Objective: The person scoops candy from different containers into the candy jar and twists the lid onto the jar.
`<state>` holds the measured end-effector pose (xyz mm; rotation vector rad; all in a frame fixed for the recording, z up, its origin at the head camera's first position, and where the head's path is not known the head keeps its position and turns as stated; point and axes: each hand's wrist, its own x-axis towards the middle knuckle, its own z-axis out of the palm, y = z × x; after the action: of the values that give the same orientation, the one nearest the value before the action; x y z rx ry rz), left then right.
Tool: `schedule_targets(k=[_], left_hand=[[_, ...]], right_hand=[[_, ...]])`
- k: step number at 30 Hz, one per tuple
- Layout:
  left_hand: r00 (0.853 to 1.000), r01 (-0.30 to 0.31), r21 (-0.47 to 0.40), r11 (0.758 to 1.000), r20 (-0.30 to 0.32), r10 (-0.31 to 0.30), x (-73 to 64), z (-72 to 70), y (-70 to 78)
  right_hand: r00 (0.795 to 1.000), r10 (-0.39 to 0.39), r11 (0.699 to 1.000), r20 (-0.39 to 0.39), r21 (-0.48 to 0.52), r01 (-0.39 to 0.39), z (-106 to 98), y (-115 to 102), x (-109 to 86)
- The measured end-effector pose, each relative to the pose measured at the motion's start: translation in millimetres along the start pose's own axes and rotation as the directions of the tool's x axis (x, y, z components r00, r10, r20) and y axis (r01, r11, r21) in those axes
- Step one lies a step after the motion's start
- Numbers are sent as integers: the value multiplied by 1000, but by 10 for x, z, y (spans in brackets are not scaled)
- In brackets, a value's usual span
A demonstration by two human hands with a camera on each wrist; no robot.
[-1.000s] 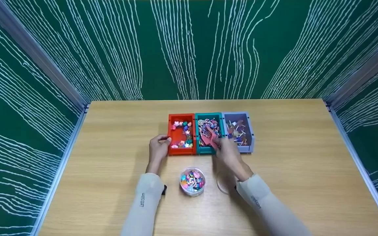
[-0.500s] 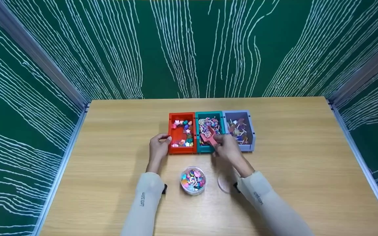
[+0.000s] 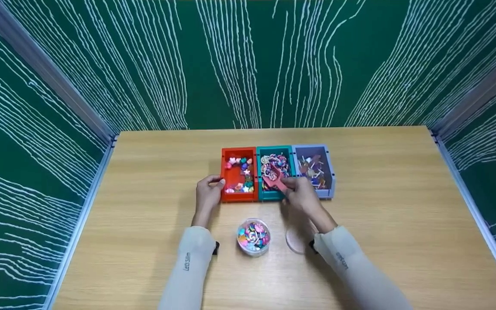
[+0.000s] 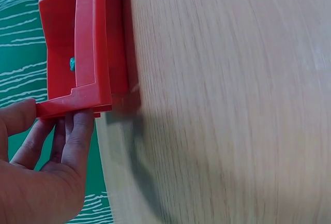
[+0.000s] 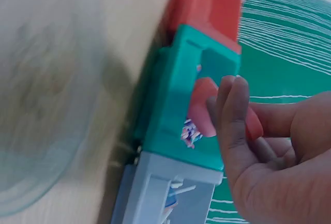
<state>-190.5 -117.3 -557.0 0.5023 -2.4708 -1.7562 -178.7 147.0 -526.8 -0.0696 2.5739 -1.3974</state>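
My left hand [image 3: 207,196] grips the left wall of a red bin [image 3: 233,175], thumb on one side and fingers on the other. In the left wrist view, the thumb [image 4: 19,115] and fingertips press that wall from both sides. A pink scoop [image 3: 276,181] is held by its handle in my right hand [image 3: 305,199]. Its bowl sits over the front half of the teal bin [image 3: 269,196], among striped, swirled lollipop charms [image 3: 279,161]. The right wrist view shows the scoop [image 5: 203,105] partly hidden by fingers. Small star and flower-like charms lie in the red bin.
Joined to the teal bin's right is a lavender bin [image 3: 331,189] holding small stick-like charms. A clear round tub [image 3: 252,253] full of colourful charms stands in front of the bins. Right of it, a clear round lid [image 3: 289,243] lies partly under my right wrist.
My right hand has shifted slightly right, and the scoop has turned so its bowl shows more from above. My left hand stays on the red bin.
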Motion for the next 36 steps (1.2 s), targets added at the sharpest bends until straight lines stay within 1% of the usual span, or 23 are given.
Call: schedule_targets(k=[1,2,4,6,8,10,12,15,17,20,22,23,26,27,28,29,32,33,34,35,36], left_hand=[[1000,4,4,1000,-1,-4,0,0,1],[1000,10,6,1000,-1,-10,0,0,2],[1000,20,8,1000,-1,-20,-1,-2,1],[1000,20,10,1000,-1,-20,-1,-1,-4],[1000,16,5,1000,1,-16,-2,0,-5],[1000,8,4,1000,0,-8,-1,3,-5],[1000,10,0,1000,-2,-10,2,6,-3],[1000,19,5,1000,-6,-19,7,13,-8],[1000,23,1,1000,-6,-23,14,17,-16],[1000,10,-5,1000,-9,-10,16,15,-21],[1000,4,-11,1000,-9,-4,16,12,-22],[1000,-1,-11,1000,-9,1,13,10,-20],[1000,5,-9,1000,-8,-5,12,15,-20],[1000,9,-8,1000,-6,-9,9,16,-20],[1000,13,-7,1000,-3,-13,4,17,-18],[1000,17,-6,1000,0,-17,2,19,-18],[1000,21,-8,1000,6,-21,-6,21,-13],[1000,20,-9,1000,6,-20,-9,19,-11],[1000,20,-11,1000,4,-20,-8,17,-12],[1000,21,-13,1000,3,-21,-6,15,-13],[1000,25,-13,1000,2,-25,-6,12,-15]], right_hand=[[1000,10,1000,2,2,-10,4,-8,6],[1000,4,1000,-1,-21,-4,9,-9,9],[1000,-26,995,0,-95,26,21,1,4],[998,-55,984,1,-167,55,32,23,-10],[998,-58,985,-3,-163,57,30,51,-17],[1000,-13,997,-6,-80,13,24,57,-12],[1000,19,999,-8,43,-19,18,61,10],[997,71,978,0,198,-70,15,54,47],[997,83,965,6,250,-82,14,48,61],[993,116,953,19,280,-117,10,41,57],[988,148,931,49,329,-156,-8,31,59],[984,166,914,65,365,-178,-17,29,64],[969,222,843,109,477,-247,-45,15,82],[968,225,838,109,486,-249,-44,14,89],[971,217,844,101,480,-238,-35,13,94],[975,206,859,86,462,-222,-21,13,99],[989,140,921,39,363,-144,24,13,103],[991,127,931,30,341,-129,35,12,105],[991,129,927,32,351,-132,40,10,107],[989,139,916,41,374,-144,39,8,108],[986,161,896,55,411,-169,33,7,111]])
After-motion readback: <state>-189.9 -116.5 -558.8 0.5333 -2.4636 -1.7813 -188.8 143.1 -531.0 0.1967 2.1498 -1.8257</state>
